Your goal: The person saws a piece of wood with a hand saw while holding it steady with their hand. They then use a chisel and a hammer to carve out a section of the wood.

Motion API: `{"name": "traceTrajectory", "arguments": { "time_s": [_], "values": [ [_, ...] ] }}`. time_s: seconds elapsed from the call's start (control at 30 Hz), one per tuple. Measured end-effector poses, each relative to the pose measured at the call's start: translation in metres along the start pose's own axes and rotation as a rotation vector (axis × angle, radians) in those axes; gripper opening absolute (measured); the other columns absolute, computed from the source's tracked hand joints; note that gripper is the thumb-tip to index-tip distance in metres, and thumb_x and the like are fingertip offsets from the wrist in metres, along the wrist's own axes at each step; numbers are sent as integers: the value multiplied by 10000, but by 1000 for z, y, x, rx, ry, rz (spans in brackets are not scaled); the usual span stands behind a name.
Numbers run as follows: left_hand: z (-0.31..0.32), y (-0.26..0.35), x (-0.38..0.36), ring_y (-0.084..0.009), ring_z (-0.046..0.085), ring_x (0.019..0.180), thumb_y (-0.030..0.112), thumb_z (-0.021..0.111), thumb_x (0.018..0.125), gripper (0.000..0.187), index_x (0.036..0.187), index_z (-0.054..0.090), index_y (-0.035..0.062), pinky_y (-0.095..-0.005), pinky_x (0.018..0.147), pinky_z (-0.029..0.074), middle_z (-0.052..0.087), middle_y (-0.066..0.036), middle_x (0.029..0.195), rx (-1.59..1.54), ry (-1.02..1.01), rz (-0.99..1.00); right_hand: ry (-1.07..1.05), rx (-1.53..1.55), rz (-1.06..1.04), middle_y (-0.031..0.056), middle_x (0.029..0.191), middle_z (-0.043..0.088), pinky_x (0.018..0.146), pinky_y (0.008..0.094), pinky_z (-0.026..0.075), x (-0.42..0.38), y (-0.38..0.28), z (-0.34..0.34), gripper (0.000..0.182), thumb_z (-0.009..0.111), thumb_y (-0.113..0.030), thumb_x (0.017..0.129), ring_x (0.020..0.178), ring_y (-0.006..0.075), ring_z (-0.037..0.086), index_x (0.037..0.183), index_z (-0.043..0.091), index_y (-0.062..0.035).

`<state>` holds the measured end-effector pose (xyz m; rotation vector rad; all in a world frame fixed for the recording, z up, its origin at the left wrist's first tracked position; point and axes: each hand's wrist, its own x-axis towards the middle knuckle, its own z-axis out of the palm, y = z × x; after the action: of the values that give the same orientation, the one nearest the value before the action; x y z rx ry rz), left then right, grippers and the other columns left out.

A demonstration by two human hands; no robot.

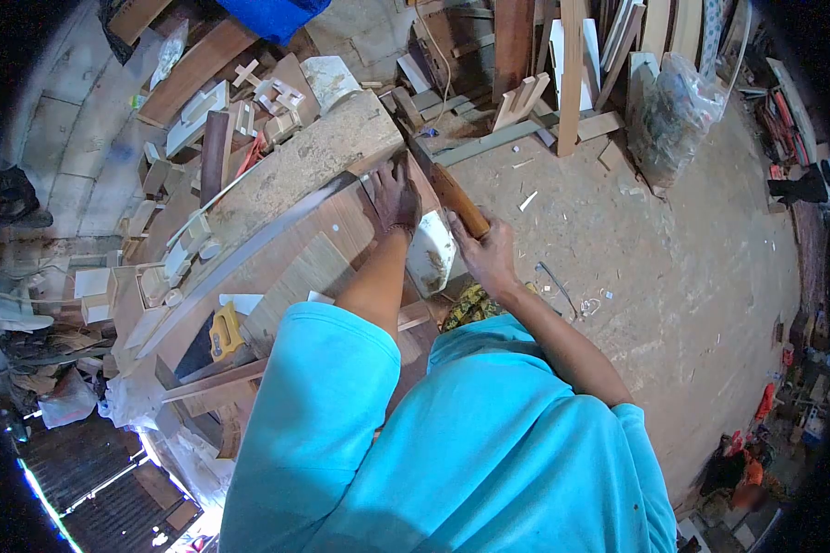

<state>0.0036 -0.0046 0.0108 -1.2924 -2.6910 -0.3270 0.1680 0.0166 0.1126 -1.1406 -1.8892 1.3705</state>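
Observation:
My left hand [397, 195] lies on the boards at the bench's corner, its fingers stretched forward and spread. Just past the fingertips runs a narrow wood strip [371, 160]. My right hand [487, 251] is wrapped round the brown wooden handle of a long tool [459, 203]. A dark, narrow blade extends from that handle toward the bench corner, close beside my left fingers. Below both hands a white, stained board [431, 253] sticks out from the bench edge.
A yellow-handled saw [224, 332] rests at the bench's left. Small wooden pieces [281, 100] crowd its far side. Planks [570, 78] lean upright at the back, near a clear plastic bag [678, 115]. Wood scraps and a thin metal rod [558, 288] lie on the dusty floor.

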Motion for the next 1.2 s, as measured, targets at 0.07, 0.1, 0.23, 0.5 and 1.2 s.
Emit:
{"name": "traceTrajectory", "arguments": {
  "time_s": [0.07, 0.1, 0.23, 0.5, 1.2],
  "values": [
    [-1, 1, -3, -315, 370, 1136, 188, 481, 782, 400, 1173, 481, 104, -477, 952, 297, 435, -132, 1165, -15, 23, -3, -10, -5, 22, 171, 556, 560, 467, 346, 418, 0, -2, -1, 283, 629, -222, 802, 466, 200, 540, 856, 610, 55],
    [-1, 1, -4, -329, 369, 1134, 172, 485, 773, 405, 1172, 480, 101, -464, 961, 302, 433, -145, 1167, -30, 47, -5, -14, -19, 24, 169, 553, 558, 460, 346, 412, 0, -3, -1, 281, 629, -221, 801, 458, 199, 533, 853, 609, 55],
    [0, 1, -1, -350, 368, 1125, 145, 493, 764, 400, 1162, 484, 102, -446, 972, 304, 431, -162, 1167, -84, 54, 20, -46, -23, 61, 69, 531, 517, 439, 287, 376, 0, -6, -2, 277, 618, -225, 833, 494, 90, 460, 789, 601, 48],
    [-4, 2, -3, -354, 377, 1102, 149, 519, 744, 430, 1171, 484, 112, -507, 935, 305, 428, -175, 1155, -105, 63, 16, -33, -34, -27, 94, 535, 522, 456, 292, 386, 1, -4, 0, 271, 621, -217, 830, 509, 94, 467, 808, 603, 53],
    [7, -3, -3, -284, 358, 1164, 239, 502, 790, 401, 1182, 484, 155, -561, 926, 279, 424, -92, 1202, -3, 33, 11, -3, 141, 41, 156, 537, 543, 459, 357, 401, 5, 17, 1, 279, 632, -235, 795, 451, 230, 525, 799, 606, 43]
  ]
}}
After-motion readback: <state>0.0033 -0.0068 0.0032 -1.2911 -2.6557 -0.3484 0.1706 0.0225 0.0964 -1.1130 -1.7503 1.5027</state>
